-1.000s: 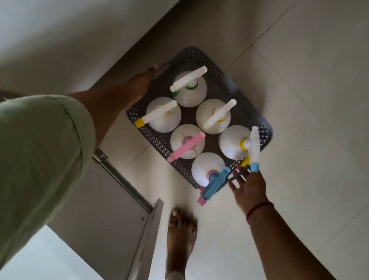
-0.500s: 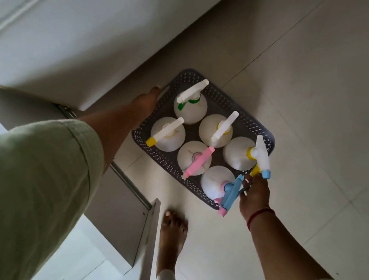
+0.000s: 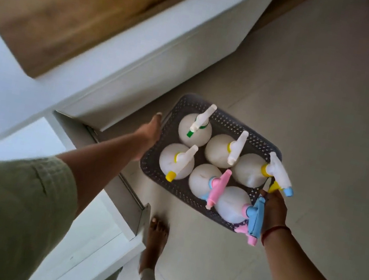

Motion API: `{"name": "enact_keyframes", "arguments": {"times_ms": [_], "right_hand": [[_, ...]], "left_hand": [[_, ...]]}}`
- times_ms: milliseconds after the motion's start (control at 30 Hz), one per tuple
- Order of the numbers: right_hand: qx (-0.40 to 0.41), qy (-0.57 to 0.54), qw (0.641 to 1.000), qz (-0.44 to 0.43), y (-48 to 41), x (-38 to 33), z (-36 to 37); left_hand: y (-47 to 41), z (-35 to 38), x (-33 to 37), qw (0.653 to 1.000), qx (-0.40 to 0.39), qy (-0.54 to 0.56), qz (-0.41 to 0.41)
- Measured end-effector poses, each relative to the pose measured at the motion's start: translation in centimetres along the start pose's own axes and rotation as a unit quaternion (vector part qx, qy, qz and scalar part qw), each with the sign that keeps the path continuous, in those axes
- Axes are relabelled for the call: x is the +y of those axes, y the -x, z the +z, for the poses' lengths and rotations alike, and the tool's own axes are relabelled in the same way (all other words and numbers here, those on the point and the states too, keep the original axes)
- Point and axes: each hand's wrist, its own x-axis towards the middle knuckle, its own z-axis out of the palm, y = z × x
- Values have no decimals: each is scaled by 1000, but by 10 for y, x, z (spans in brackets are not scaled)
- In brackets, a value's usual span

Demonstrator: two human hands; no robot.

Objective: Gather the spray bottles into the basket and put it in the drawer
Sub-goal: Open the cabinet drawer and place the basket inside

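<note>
— Six round white plastic spray bottles [image 3: 219, 149] stand upright in the basket [image 3: 225, 121], in two rows of three. Their trigger tops are white, pink and blue, with yellow or green tips.

— And the basket?

— Dark grey, rectangular, rounded corners, walls pierced with small holes. It is held above the pale tiled floor [image 3: 318, 108], beside the open white drawer [image 3: 95, 230].

— How is it held?

— The left hand [image 3: 149, 134] lies flat against one short side, fingers straight. The right hand [image 3: 275, 210] is curled around the opposite edge. Both sleeves are pale green ribbed cloth.
</note>
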Motion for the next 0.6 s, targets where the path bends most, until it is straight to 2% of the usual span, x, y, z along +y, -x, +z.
{"name": "enact_keyframes", "arguments": {"times_ms": [167, 400, 600], "right_hand": [[-26, 140, 989, -38, 51, -56, -47], [-84, 209, 969, -105, 139, -131, -58], [-110, 144, 982, -52, 193, -160, -8]], "left_hand": [[71, -16, 1, 997, -3, 78, -28], [161, -76, -27, 985, 0, 159, -67], [218, -137, -72, 966, 32, 246, -77]]}}
